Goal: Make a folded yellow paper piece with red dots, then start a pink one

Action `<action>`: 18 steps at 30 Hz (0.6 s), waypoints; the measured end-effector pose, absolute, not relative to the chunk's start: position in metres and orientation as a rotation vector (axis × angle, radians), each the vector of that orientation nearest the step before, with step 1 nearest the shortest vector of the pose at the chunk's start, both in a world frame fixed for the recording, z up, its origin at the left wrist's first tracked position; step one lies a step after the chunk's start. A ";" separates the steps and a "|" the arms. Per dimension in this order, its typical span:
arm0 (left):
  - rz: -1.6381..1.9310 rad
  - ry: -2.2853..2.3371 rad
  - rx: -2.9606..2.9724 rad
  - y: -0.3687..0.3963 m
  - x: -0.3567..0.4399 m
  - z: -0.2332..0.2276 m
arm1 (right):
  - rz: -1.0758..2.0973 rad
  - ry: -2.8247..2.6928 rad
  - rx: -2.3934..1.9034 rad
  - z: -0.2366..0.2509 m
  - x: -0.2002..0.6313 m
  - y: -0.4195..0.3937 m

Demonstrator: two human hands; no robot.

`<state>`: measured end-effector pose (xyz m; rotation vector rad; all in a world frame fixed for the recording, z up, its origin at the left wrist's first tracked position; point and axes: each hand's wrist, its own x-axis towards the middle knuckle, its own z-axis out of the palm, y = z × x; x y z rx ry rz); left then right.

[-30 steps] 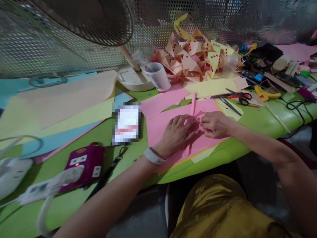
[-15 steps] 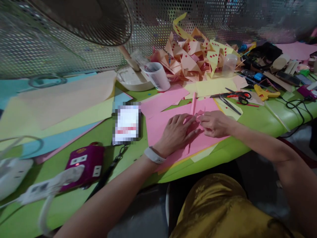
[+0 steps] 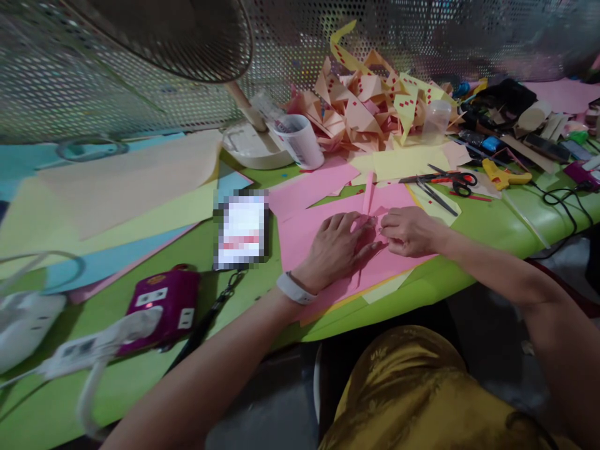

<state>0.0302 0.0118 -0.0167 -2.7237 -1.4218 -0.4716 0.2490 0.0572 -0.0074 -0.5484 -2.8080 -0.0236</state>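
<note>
My left hand [image 3: 338, 247] lies flat, pressing a folded pink paper piece [image 3: 368, 201] onto a larger pink sheet [image 3: 300, 232] on the green table [image 3: 140, 381]. A white band is on that wrist. My right hand [image 3: 409, 230] pinches the fold of the same pink piece from the right, fingertips close to my left fingers. A narrow pink point of the piece sticks up beyond both hands. Most of the folded piece is hidden under my hands.
A phone [image 3: 242, 229] lies left of the pink sheet. Scissors [image 3: 450, 180] and a yellow glue gun [image 3: 504, 174] sit at the right. A heap of folded dotted paper shapes [image 3: 370, 106], a cup [image 3: 297, 140] and a fan base [image 3: 250, 147] stand behind. Power strips [image 3: 159, 303] lie at the left.
Both hands stay on the pink folded piece with only small finger shifts. The view has drifted slightly.
</note>
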 end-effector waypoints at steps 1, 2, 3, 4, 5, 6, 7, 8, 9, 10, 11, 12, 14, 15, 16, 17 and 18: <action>-0.461 -1.421 -2.722 0.012 0.030 -0.017 | -0.021 -2.791 -0.543 -0.008 0.249 0.057; -0.454 -1.424 -2.722 0.012 0.030 -0.017 | -0.016 -2.773 -0.541 -0.009 0.250 0.057; -0.451 -1.428 -2.722 0.012 0.030 -0.016 | -0.011 -2.756 -0.542 -0.010 0.250 0.057; -0.451 -1.433 -2.724 0.012 0.030 -0.016 | -0.009 -2.744 -0.544 -0.011 0.250 0.057; -0.451 -1.435 -2.726 0.011 0.030 -0.016 | -0.013 -2.735 -0.549 -0.012 0.251 0.057; -0.450 -1.435 -2.727 0.011 0.030 -0.016 | -0.023 -2.729 -0.562 -0.013 0.251 0.057; -0.449 -1.433 -2.725 0.011 0.030 -0.016 | -0.040 -2.726 -0.579 -0.014 0.251 0.057; -0.445 -1.432 -2.720 0.011 0.030 -0.017 | -0.062 -2.724 -0.603 -0.014 0.251 0.057; -0.441 -1.430 -2.716 0.011 0.030 -0.017 | -0.087 -2.724 -0.631 -0.014 0.251 0.057; -0.439 -1.430 -2.713 0.011 0.030 -0.017 | -0.110 -2.730 -0.657 -0.014 0.250 0.057; -0.440 -1.432 -2.712 0.012 0.030 -0.017 | -0.131 -2.745 -0.673 -0.013 0.250 0.056; -0.441 -1.434 -2.713 0.012 0.030 -0.017 | -0.150 -2.767 -0.679 -0.012 0.250 0.055; -0.439 -1.438 -2.721 0.012 0.031 -0.016 | -0.188 -2.811 -0.679 -0.009 0.249 0.054; -0.438 -1.441 -2.723 0.011 0.031 -0.016 | -0.206 -2.829 -0.675 -0.008 0.248 0.053; -0.437 -1.446 -2.724 0.011 0.031 -0.016 | -0.221 -2.846 -0.672 -0.007 0.248 0.052; -0.436 -1.449 -2.726 0.011 0.031 -0.016 | -0.230 -2.861 -0.670 -0.006 0.248 0.052; -0.436 -1.450 -2.727 0.011 0.031 -0.016 | -0.236 -2.874 -0.670 -0.005 0.248 0.051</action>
